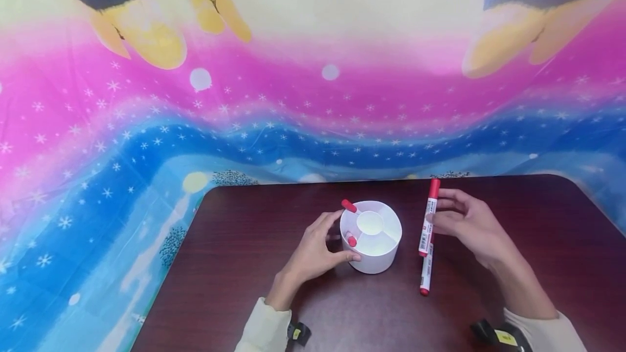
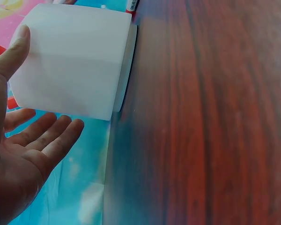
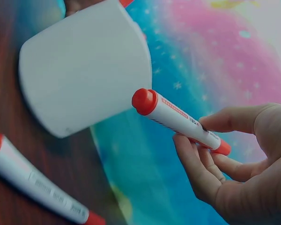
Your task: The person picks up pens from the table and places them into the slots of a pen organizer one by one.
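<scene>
Grips the divided pen holder [image 1: 375, 261] around its left side with the left hand [image 1: 311, 249], presumably for steadiness, and, right of that holder, pinches a red-capped marker [image 1: 426, 231] in the right hand [image 1: 473, 227], likely leaving the lower end free.

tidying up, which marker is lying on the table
The marker right of the cup, on the table; the right hand holds another, the cup two.

Head view: pretty brightly lit
Tabletop [image 1: 332, 314]: soft glare's picked up low down
Wrist views: rendered dimmer
Lower marker [image 3: 44, 187]: kinda bowed by edge distortion
</scene>
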### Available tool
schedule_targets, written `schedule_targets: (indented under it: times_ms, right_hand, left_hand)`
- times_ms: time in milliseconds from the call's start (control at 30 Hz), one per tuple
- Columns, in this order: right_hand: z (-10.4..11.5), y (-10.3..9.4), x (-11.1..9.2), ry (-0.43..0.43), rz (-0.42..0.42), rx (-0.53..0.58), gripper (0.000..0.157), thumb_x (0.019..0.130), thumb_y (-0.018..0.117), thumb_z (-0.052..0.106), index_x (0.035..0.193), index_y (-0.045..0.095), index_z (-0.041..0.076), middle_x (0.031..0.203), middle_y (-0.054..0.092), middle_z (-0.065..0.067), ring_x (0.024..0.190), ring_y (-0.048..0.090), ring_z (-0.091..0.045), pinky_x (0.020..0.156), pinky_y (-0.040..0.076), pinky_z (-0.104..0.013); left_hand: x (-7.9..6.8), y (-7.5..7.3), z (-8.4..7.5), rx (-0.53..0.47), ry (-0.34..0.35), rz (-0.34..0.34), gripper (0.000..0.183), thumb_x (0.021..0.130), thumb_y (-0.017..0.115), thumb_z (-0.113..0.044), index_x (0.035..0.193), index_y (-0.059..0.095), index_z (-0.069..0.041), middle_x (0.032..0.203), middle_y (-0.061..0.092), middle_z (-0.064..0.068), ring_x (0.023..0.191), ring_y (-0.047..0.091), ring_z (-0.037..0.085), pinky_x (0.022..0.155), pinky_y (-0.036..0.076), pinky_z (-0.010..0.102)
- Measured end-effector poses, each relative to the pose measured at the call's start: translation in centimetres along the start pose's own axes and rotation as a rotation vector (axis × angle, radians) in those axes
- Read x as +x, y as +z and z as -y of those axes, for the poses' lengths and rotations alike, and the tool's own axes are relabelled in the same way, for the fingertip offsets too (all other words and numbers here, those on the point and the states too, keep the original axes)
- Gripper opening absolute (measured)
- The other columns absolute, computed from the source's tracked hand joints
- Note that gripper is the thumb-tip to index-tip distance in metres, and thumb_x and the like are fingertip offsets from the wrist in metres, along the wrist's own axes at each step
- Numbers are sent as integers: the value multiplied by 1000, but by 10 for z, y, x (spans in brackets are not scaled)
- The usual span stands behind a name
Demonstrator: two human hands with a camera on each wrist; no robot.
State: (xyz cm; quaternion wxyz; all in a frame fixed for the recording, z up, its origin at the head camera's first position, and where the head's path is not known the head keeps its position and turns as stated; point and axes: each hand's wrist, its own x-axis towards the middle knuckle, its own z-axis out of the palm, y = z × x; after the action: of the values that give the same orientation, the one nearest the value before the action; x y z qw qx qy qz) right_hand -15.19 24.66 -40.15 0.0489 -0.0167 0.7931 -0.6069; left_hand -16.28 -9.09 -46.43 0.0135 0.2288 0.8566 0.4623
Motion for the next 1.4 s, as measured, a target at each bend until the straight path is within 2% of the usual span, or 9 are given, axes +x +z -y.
schedule_targets:
  times_ms: [233, 367, 667, 833, 1067, 1400]
  right_hand:
    - [16, 7, 2, -29, -13, 37, 71, 101, 74, 8, 158, 34, -4, 119, 63, 4, 98, 75, -1, 84, 66, -24]
    - [21, 11, 3, -46, -28, 74, 69, 101, 74, 7, 156, 34, -3, 116, 65, 7, 97, 75, -2, 84, 66, -24]
    - [26, 20, 9, -84, -57, 208, 47, 102, 73, 7, 140, 45, 6, 109, 65, 2, 92, 77, -6, 84, 67, -26]
    - [26, 23, 10, -81, -74, 201, 41, 103, 71, 8, 137, 47, 7, 107, 64, 3, 91, 76, -5, 84, 66, -25]
    - [26, 26, 12, -77, -71, 203, 30, 105, 70, 15, 130, 53, 14, 107, 66, 0, 92, 76, -8, 85, 66, -26]
    - [25, 29, 13, -51, -80, 166, 28, 108, 67, 20, 131, 53, 12, 107, 64, 1, 93, 75, -7, 87, 66, -26]
  left_hand:
    - [1, 1, 0, -10, 4, 2, 95, 78, 99, -37, 158, 50, -23, 136, 64, -4, 125, 67, 15, 102, 61, 27]
    - [1, 1, 0, -21, 2, 2, 94, 78, 99, -37, 158, 51, -24, 135, 64, -4, 125, 67, 14, 102, 61, 27]
    - [2, 1, -1, -43, 6, 2, 93, 78, 99, -35, 157, 52, -24, 136, 64, -4, 125, 67, 13, 102, 61, 26]
    - [2, 1, -1, -40, 6, 4, 93, 78, 99, -34, 158, 51, -23, 137, 63, -3, 126, 67, 15, 102, 60, 25]
    - [-1, -1, 0, -34, -21, 5, 93, 79, 98, -37, 159, 50, -24, 139, 62, -4, 128, 66, 14, 101, 61, 26]
    - [1, -1, -2, -47, -16, 7, 92, 80, 98, -35, 158, 50, -26, 139, 62, -4, 130, 65, 15, 103, 61, 29]
